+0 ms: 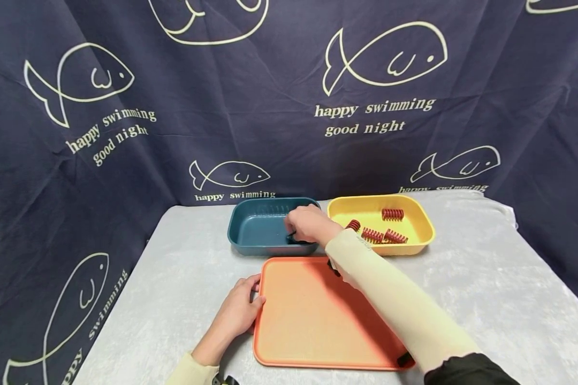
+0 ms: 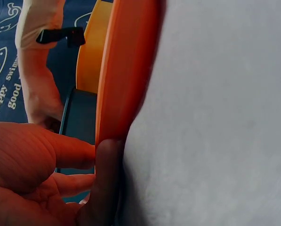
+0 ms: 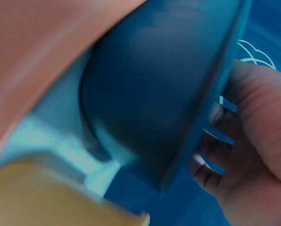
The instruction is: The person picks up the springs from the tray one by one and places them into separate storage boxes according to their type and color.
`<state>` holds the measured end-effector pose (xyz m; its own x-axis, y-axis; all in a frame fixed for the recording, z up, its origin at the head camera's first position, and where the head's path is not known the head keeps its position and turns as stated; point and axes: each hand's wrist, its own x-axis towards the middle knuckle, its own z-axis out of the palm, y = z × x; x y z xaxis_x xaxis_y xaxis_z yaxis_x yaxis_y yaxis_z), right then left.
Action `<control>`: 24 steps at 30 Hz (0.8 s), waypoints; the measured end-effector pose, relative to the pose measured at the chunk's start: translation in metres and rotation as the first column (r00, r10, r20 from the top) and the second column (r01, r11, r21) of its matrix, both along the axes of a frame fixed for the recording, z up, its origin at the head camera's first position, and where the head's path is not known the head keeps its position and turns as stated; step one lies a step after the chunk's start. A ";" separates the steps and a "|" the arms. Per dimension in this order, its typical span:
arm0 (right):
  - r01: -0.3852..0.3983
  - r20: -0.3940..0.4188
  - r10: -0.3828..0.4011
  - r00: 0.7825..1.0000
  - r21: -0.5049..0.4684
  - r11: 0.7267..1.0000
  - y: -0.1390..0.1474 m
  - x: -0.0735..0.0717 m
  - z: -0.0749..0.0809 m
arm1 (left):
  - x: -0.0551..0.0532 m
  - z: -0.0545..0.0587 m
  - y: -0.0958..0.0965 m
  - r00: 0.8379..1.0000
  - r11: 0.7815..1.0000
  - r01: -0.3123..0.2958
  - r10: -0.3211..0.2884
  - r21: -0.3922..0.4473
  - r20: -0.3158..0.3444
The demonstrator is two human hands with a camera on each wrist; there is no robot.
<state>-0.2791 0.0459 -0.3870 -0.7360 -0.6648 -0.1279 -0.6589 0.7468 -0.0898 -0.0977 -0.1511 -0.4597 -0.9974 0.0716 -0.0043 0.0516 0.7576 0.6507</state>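
Note:
An orange tray [image 1: 313, 315] lies flat on the table. My left hand [image 1: 241, 307] grips its left edge, and in the left wrist view thumb and fingers pinch the rim from both sides. My right hand [image 1: 310, 222] reaches over the right part of a dark blue bin [image 1: 255, 249], its fingers bent down into it. A small dark object [image 1: 296, 239] shows just under those fingertips; its kind is unclear. The right wrist view has the right hand [image 3: 258, 146] with curled fingers, the fingertips partly behind the bin's rim. Whether they hold the dark object is hidden.
Right of the blue bin stands a yellow bin [image 1: 421, 235] holding several red coil springs [image 1: 392, 214]. My right forearm crosses over the tray's right half and near the yellow bin's front left corner. A navy fish-print curtain [image 1: 289, 107] hangs behind the pale table [image 1: 173, 299].

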 end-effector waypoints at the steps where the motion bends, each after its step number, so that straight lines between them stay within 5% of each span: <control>1: 0.005 0.007 -0.005 1.000 0.007 1.000 -0.003 -0.001 -0.003 | 0.000 0.000 0.000 1.000 1.000 0.001 -0.001 0.000 -0.001; 6: 0.008 0.010 -0.008 1.000 0.021 1.000 -0.008 -0.004 -0.014 | 0.000 0.000 0.001 1.000 1.000 0.008 -0.008 0.004 -0.007; 24: 0.043 -0.043 -0.045 0.998 -0.026 0.999 -0.005 -0.011 -0.015 | 0.001 -0.001 -0.001 1.000 1.000 0.002 -0.001 0.009 -0.013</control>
<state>-0.2903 0.0407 -0.4021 -0.7691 -0.6342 -0.0789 -0.6291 0.7731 -0.0812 -0.0968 -0.1521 -0.4609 -0.9973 0.0731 0.0094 0.0613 0.7513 0.6571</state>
